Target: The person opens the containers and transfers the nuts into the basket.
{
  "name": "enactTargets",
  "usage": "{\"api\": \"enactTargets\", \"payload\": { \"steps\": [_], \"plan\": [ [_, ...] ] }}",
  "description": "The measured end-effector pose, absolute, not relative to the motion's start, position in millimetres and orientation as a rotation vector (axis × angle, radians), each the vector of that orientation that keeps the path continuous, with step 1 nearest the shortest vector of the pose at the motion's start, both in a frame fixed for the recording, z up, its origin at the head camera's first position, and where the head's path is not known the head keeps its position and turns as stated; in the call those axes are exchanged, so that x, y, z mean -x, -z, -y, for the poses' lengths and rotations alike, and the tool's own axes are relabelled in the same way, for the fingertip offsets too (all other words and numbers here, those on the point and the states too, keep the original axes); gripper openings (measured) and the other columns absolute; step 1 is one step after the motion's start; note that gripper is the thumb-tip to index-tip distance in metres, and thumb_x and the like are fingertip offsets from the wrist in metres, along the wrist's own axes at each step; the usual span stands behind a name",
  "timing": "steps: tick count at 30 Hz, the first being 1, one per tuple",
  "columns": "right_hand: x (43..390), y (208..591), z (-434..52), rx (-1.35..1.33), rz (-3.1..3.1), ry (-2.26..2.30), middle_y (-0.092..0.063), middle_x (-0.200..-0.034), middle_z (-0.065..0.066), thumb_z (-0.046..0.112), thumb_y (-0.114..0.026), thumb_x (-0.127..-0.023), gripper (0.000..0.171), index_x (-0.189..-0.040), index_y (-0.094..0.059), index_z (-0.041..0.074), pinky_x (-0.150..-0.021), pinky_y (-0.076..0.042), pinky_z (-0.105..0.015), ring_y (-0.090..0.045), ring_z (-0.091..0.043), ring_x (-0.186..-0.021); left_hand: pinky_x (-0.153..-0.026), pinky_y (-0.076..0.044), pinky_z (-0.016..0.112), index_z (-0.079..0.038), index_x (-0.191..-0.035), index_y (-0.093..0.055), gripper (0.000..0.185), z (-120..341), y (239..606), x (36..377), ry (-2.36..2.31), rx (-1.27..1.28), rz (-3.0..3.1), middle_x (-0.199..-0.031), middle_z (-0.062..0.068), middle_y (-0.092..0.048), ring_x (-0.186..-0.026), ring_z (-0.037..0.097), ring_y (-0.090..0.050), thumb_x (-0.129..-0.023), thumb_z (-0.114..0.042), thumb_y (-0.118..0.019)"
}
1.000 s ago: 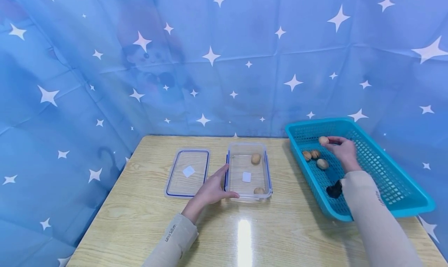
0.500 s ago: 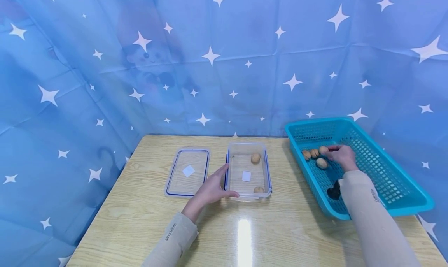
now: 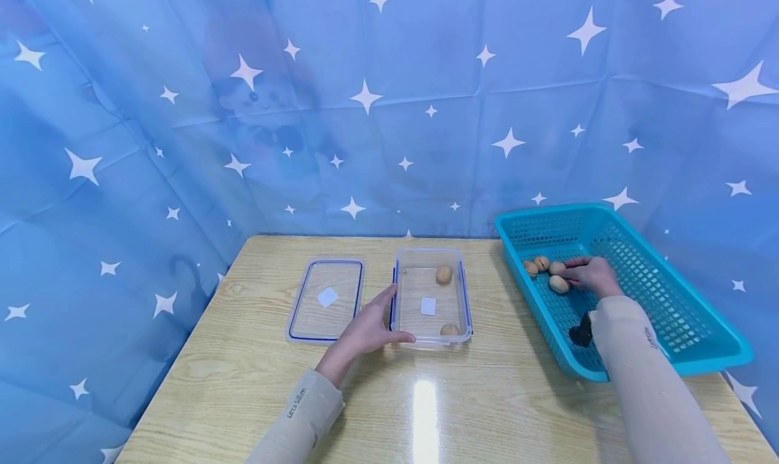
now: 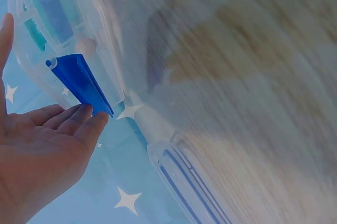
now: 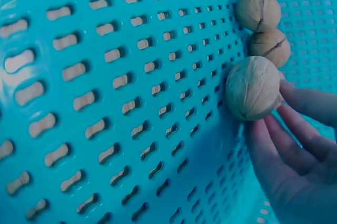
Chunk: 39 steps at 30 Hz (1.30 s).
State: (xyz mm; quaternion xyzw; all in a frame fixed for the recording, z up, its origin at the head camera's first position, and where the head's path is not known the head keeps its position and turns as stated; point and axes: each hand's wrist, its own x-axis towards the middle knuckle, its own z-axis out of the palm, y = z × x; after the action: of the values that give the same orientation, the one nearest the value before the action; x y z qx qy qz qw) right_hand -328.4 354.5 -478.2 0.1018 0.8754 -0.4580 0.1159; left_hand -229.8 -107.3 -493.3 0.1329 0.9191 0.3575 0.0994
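My right hand [image 3: 589,275] reaches into the perforated turquoise plastic basket [image 3: 681,329], fingertips [image 5: 274,129] loosely on a round tan walnut [image 5: 254,88], not yet closed around it. My left hand [image 3: 364,331], fingers straight, steadies the clear rectangular plastic container [image 3: 431,295], well left of the nut on the wooden tabletop [image 3: 487,410].

place: probably a staged recording booth | cue: starry blue backdrop cloth [image 3: 389,112] around wooden table [image 3: 426,396]
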Motion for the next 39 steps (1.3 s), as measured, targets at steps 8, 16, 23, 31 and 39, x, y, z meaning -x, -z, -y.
{"api": "enactTargets", "payload": {
  "steps": [8,16,23,31,39],
  "plan": [
    [323,478,-353,-0.349,-2.666,1.425,-0.050,-0.137,-0.030,0.026,-0.054,-0.102,0.055,-0.142,-0.046,-0.009,-0.080,-0.061,-0.026,-0.056,0.010,-0.076,-0.121,-0.033,0.052,-0.013,-0.160,-0.019,0.113,106,490,228,-1.061,-0.397,-2.715,-0.166,0.012,-0.023,-0.150,0.036,-0.030,-0.075,-0.049,-0.084],
    [325,466,-343,-0.363,-2.724,1.557,-0.056,-0.111,0.005,0.033,-0.054,-0.102,0.054,-0.143,-0.047,-0.003,-0.083,-0.059,-0.018,-0.054,0.014,-0.080,-0.121,-0.033,0.054,-0.012,-0.160,-0.019,0.113,106,489,227,-1.080,-0.386,-2.696,-0.166,0.013,-0.023,-0.150,0.038,-0.030,-0.075,-0.048,-0.084],
    [326,449,-329,-0.300,-2.732,1.630,-0.053,-0.109,0.014,0.041,-0.056,-0.100,0.058,-0.143,-0.049,0.002,-0.089,-0.057,-0.016,-0.054,0.014,-0.085,-0.121,-0.032,0.053,-0.011,-0.160,-0.020,0.112,107,490,227,-1.089,-0.393,-2.696,-0.166,0.012,-0.023,-0.150,0.037,-0.030,-0.075,-0.045,-0.085],
    [327,427,-310,-0.199,-2.736,1.700,-0.054,-0.109,0.019,0.040,-0.061,-0.098,0.055,-0.140,-0.051,0.006,-0.080,-0.053,-0.006,-0.055,0.015,-0.088,-0.121,-0.032,0.053,-0.011,-0.160,-0.020,0.113,106,489,226,-1.106,-0.388,-2.687,-0.166,0.012,-0.022,-0.150,0.038,-0.029,-0.075,-0.046,-0.085],
    [324,406,-289,-0.122,-2.821,1.595,-0.051,-0.146,-0.018,0.048,-0.057,-0.098,0.064,-0.146,-0.048,0.007,-0.094,-0.053,-0.026,-0.056,0.003,-0.102,-0.120,-0.033,0.053,-0.011,-0.160,-0.020,0.113,106,490,226,-1.103,-0.394,-2.692,-0.166,0.013,-0.023,-0.149,0.038,-0.030,-0.075,-0.047,-0.085]
  ]
}}
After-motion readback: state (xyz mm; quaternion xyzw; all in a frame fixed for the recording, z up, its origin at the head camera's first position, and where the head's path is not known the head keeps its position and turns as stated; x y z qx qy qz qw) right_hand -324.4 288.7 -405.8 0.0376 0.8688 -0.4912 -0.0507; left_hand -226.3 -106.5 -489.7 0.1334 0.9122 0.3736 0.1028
